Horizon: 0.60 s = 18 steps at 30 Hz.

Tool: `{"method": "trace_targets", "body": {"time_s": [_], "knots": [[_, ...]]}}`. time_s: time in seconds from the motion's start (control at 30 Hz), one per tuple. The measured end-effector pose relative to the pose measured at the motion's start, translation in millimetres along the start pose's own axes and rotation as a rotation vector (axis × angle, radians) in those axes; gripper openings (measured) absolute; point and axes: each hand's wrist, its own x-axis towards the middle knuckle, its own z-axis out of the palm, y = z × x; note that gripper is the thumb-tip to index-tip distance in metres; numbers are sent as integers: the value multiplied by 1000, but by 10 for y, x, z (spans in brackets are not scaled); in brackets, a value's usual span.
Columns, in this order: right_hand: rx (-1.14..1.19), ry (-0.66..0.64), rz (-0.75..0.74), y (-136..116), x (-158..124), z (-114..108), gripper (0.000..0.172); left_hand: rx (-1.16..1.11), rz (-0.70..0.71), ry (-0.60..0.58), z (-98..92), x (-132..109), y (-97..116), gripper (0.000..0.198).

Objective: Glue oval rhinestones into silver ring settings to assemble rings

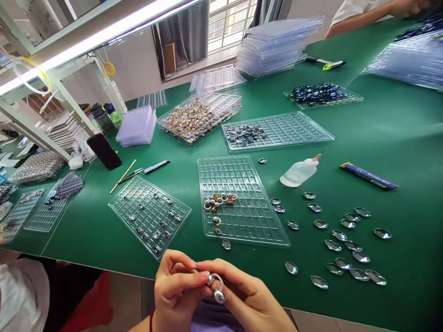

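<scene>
At the table's front edge, a silver ring (pixel 218 295) with a sparkling stone at each visible end is held between my two hands. My left hand (pixel 178 283) pinches it near its upper stone with thumb and forefinger. From the other side, the fingers of my right hand (pixel 247 290) are closed around the band, which partly hides it. Just beyond lies a clear compartment tray (pixel 242 175) with several rings (pixel 218 201) bunched in its lower left. To its left, another clear tray (pixel 138 198) carries scattered small dark stones (pixel 156 234).
Loose faceted oval stones (pixel 342 263) spread over the green table (pixel 256 276) at right, near a glue bottle (pixel 299 173) and a blue tube (pixel 368 176). Filled trays (pixel 194 117) and stacked clear trays (pixel 273 46) stand behind. A phone (pixel 104 151) leans at left; co-workers sit at both sides.
</scene>
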Motion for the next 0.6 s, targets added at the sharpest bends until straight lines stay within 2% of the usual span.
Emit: {"method": "trace_targets", "body": {"time_s": [0.07, 0.2, 0.3, 0.37, 0.5, 0.6], "knots": [[-100, -61, -107, 31, 26, -43, 21, 37, -16, -1, 2, -46, -33, 21], [-291, -37, -339, 22, 53, -63, 15, 70, -3, -54, -25, -29, -43, 26], [-445, 10, -522, -6, 37, -50, 20, 42, -50, -154, -32, 31, -6, 40], [-496, 36, -616, -19, 23, -42, 23, 17, -97, -229, -25, 49, 20, 40], [-514, 53, -682, -45, 12, -41, 22, -17, -130, -254, -28, 18, 29, 36], [-551, -27, -677, -73, 7, -84, 16, -42, -144, -281, -76, -16, 11, 38]]}}
